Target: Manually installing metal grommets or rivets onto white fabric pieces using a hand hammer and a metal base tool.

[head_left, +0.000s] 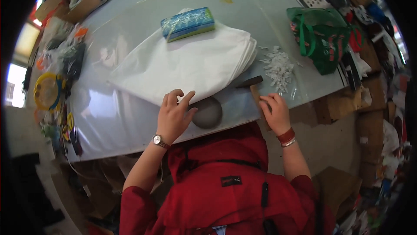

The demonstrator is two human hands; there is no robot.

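My left hand [176, 115] is over the near edge of a layered white sheet [173, 65], fingers spread and nothing held. Just right of its thumb lies a dark grey round disc [207, 113], partly at the sheet's edge. A hammer [256, 98] with a dark head and wooden handle lies at the table's front edge. Beside the handle is my right hand [276, 109], its fingers loosely bent and apart, the tips at the wood without wrapping round it. On the sheet rests a blue and green plastic-wrapped pack [188, 24].
White scraps [279, 68] are heaped beyond the hammer. A green bag [321, 37] stands at the table's right edge. Along the left edge are plastic bags [58, 44] and a yellow ring-shaped thing [47, 91]. An open cardboard box [87, 0] sits far left.
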